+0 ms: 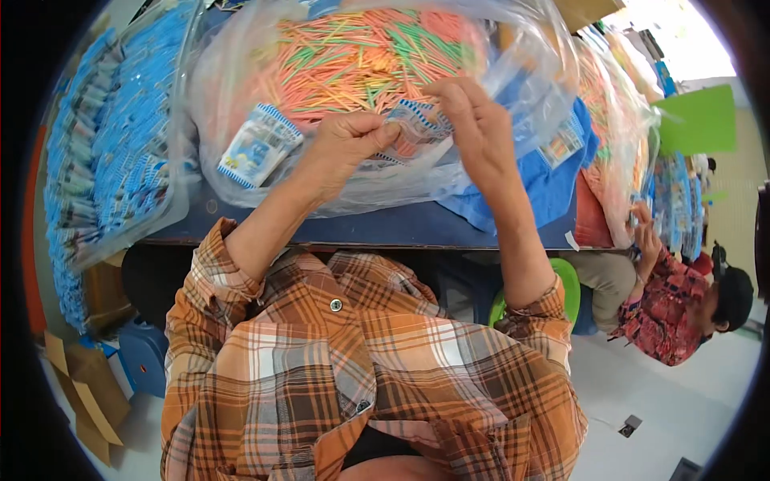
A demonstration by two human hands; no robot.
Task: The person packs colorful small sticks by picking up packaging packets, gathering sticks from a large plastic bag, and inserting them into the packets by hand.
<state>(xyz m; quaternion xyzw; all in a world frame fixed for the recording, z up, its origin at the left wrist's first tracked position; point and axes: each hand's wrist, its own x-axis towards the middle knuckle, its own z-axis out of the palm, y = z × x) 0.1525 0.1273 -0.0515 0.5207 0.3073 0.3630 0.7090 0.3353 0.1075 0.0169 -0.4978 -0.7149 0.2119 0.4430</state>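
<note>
My left hand (350, 144) and my right hand (473, 128) together pinch a small blue-and-white printed packet (417, 122) held up between them. Both hands hover over a large clear plastic bag (241, 88) full of thin orange, pink and green sticks (361, 60). A second small printed packet (258, 146) lies on the bag to the left of my left hand. My sleeves are orange plaid.
A heap of bagged blue packets (112, 144) fills the left of the dark blue table (377, 228). A blue cloth (553, 188) lies to the right. Another person in a red patterned top (666, 309) works at the right beside more stick bags (618, 112). Cardboard boxes (84, 393) stand on the floor left.
</note>
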